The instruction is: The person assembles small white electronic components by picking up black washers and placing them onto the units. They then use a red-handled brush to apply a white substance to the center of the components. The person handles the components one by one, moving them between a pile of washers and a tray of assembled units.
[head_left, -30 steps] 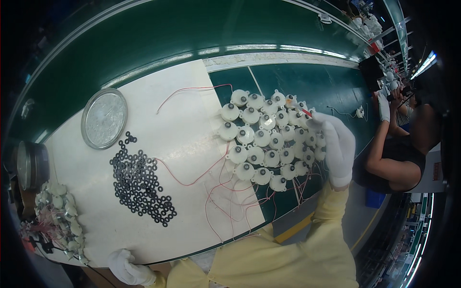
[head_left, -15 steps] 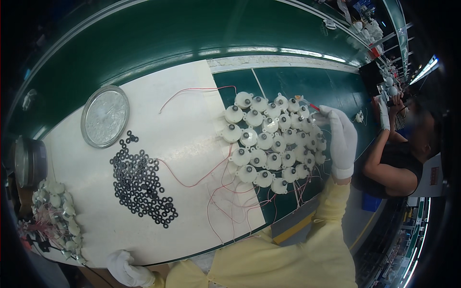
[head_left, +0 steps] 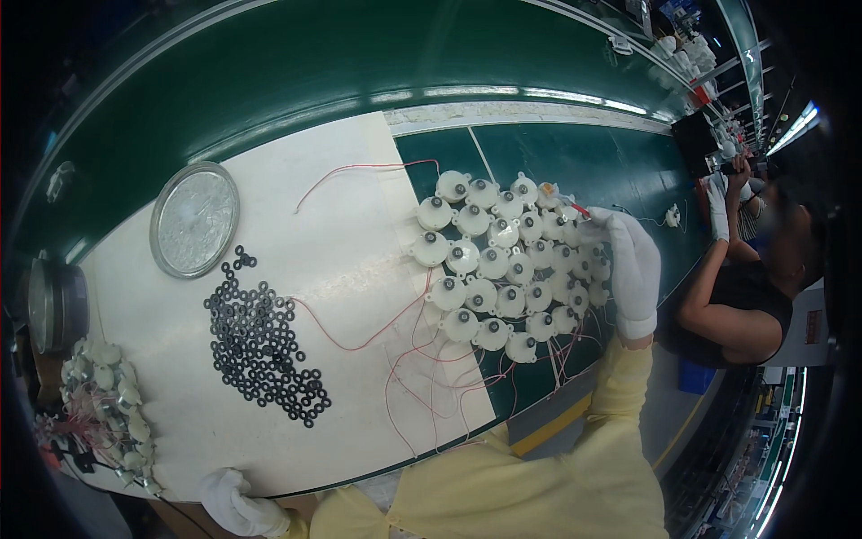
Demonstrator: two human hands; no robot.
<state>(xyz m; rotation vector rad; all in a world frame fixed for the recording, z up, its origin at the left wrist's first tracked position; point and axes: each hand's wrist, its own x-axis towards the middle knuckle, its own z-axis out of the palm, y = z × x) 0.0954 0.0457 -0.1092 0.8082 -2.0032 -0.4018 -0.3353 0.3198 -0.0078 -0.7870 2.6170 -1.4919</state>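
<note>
My right hand [head_left: 634, 269], in a white glove, is closed on a slim red tool with a pale orange tip [head_left: 579, 209]. That tip is at one of the round white motors [head_left: 494, 263] at the far edge of a close-set group. Most of these motors carry a dark ring on their centre, and thin red and white wires trail from them. My left hand [head_left: 241, 505], also gloved, rests at the near table edge with its fingers curled in and nothing visible in them.
Many loose black rings [head_left: 260, 337] lie on the white sheet [head_left: 359, 216]. Beyond them sits a round clear-walled dish [head_left: 195, 220]. More wired motors [head_left: 108, 404] are heaped at the left. A single motor [head_left: 673, 216] lies far right, near a co-worker's gloved hand [head_left: 717, 208].
My right hand has shifted slightly left, bringing the tool's tip left and down onto a motor in the far row. The left hand stays where it was.
</note>
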